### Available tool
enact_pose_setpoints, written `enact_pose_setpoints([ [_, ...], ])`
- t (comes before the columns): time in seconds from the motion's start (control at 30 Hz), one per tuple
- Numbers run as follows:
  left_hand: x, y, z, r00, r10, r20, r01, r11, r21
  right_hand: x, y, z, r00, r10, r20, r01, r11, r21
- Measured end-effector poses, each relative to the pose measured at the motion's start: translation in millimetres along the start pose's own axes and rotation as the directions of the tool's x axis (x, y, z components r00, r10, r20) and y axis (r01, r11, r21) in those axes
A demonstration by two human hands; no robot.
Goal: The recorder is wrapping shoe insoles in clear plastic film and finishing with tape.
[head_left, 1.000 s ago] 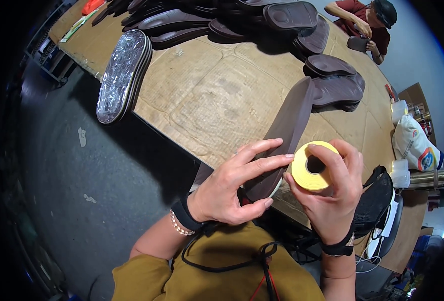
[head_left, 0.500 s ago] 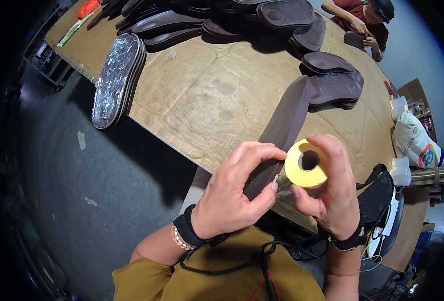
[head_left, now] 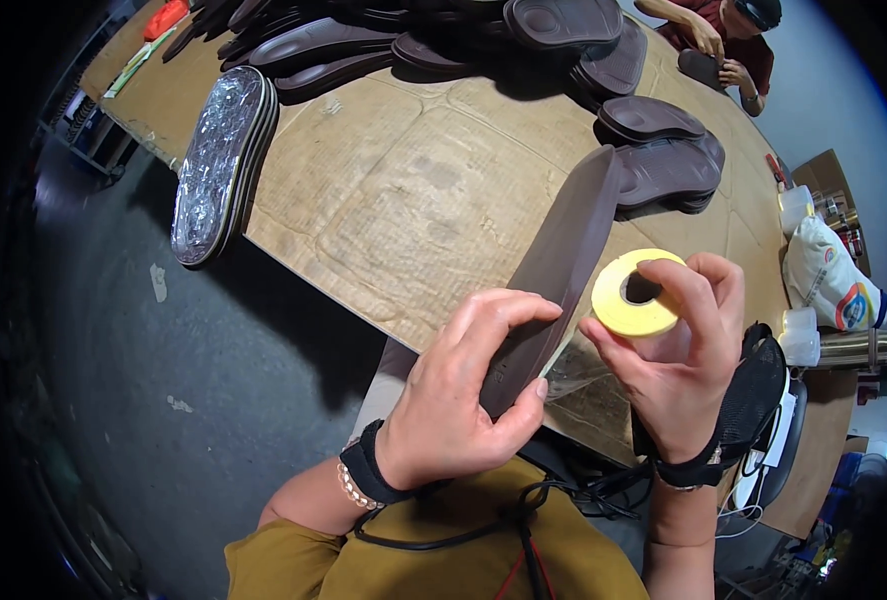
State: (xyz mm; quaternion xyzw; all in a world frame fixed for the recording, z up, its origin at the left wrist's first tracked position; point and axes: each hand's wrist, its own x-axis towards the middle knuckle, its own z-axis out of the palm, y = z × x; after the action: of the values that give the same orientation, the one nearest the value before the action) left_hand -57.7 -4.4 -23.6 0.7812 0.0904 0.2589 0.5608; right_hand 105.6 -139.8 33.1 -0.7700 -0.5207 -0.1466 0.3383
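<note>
My left hand (head_left: 463,385) is closed round the near end of a long dark brown shoe sole (head_left: 563,235), which is tilted up on its edge over the cardboard-topped table. Its thumb rests by a pale strip of tape (head_left: 560,350) at the sole's near edge. To the right, my right hand (head_left: 685,350) grips a yellow roll of tape (head_left: 613,300), with fingertips at the core hole and the thumb under the rim. The roll stands a little apart from the sole.
Piles of brown soles (head_left: 333,50) line the table's far side, and a short stack (head_left: 668,170) lies at right. A foil-faced sole stack (head_left: 218,165) overhangs the left edge. A white bag (head_left: 828,270) and metal flask (head_left: 848,348) stand right. Another person (head_left: 723,45) handles a sole.
The tape roll has moved up and right, away from the sole, with my right hand. More of the pale strip shows along the sole's edge. My left hand keeps its grip.
</note>
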Motion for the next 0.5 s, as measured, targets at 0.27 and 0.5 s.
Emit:
enact_pose_setpoints([
  [0.27, -0.6, 0.5, -1.0, 1.000, -0.008, 0.007, 0.008, 1.000, 0.001, 0.3, -2.5, 4.9, 1.000, 0.026, -0.005, -0.026, 0.999, -0.047],
  [0.5, -1.5, 0.1, -1.1, 1.000, -0.012, 0.011, 0.012, 1.000, 0.005, 0.7, -4.6, 6.7, 0.998, 0.057, 0.009, -0.056, 0.997, -0.050],
])
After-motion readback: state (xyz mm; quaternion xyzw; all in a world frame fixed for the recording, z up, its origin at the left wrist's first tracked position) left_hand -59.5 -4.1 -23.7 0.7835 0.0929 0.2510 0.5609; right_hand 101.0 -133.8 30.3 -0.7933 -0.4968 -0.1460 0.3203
